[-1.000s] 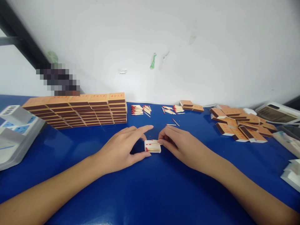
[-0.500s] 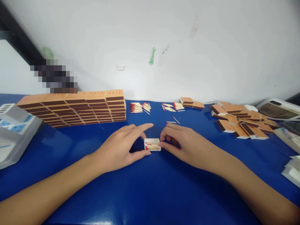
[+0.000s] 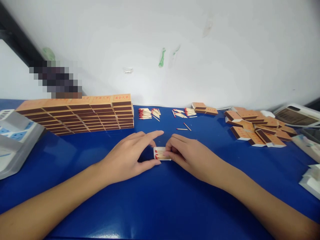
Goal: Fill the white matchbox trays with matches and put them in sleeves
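A small white matchbox tray (image 3: 159, 153) with red-tipped matches lying in it rests on the blue table (image 3: 160, 200). My left hand (image 3: 130, 156) holds the tray's left end between thumb and middle fingers, with the index finger stretched out above it. My right hand (image 3: 186, 152) has its fingers curled over the tray's right part, pressing on the matches. Two loose matches (image 3: 184, 127) lie just behind the hands.
A long stack of orange matchboxes (image 3: 80, 113) stands at the back left. Bundles of matches (image 3: 150, 113) lie by the wall. A loose heap of orange boxes (image 3: 255, 128) sits at the right. A grey-white device (image 3: 15, 143) is at the left edge, white trays (image 3: 310, 181) at the right.
My right hand has slid left, so its fingers now cover more of the tray. The left hand has stayed put.
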The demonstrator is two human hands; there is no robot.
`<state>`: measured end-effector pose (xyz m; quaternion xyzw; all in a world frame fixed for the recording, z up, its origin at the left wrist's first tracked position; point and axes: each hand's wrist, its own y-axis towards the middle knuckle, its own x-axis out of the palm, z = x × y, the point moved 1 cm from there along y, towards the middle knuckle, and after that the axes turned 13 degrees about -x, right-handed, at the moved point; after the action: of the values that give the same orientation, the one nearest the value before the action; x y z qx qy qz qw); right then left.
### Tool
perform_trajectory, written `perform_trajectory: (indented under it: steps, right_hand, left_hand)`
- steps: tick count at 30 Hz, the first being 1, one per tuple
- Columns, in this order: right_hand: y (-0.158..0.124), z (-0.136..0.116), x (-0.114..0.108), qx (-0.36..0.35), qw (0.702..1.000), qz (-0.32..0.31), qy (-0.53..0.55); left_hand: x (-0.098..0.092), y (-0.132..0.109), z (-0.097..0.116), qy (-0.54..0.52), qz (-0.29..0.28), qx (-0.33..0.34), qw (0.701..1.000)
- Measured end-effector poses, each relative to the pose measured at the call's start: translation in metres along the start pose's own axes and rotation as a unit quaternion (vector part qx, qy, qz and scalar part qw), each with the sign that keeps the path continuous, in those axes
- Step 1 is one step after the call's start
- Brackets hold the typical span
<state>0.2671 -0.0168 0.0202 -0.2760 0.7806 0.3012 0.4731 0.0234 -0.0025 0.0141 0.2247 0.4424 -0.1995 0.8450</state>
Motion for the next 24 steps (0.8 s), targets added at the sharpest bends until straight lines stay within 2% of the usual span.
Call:
perform_trajectory:
  steps: [7,9,12,15,18,21,24]
  right_hand:
    - [0.003,0.0,-0.001,-0.008,0.998,0.054,-0.011]
    - [0.001,0.013,-0.009,0.024,0.994,0.104,-0.025]
    - [-0.006,0.046,-0.021,0.097,0.977,0.174,-0.072]
    - [-0.011,0.076,-0.024,0.108,0.982,0.139,-0.068]
    - [-0.011,0.087,-0.023,0.133,0.986,0.097,-0.038]
    - [-0.008,0.079,-0.022,0.147,0.985,0.09,-0.024]
    - [-0.005,0.059,-0.023,0.13,0.985,0.113,-0.002]
  left_hand:
    - [0.001,-0.001,-0.002,-0.007,0.005,0.008,1.0]
    - [0.0,0.0,-0.002,-0.004,0.004,0.006,1.0]
    - [-0.001,0.0,-0.001,0.001,-0.003,0.0,1.0]
    - [-0.001,0.001,-0.001,0.0,-0.013,-0.01,1.0]
    - [0.0,0.001,-0.002,-0.006,-0.011,-0.01,1.0]
    - [0.0,0.0,-0.002,-0.002,-0.008,-0.007,1.0]
    - [0.0,0.001,-0.002,0.002,-0.002,-0.007,1.0]
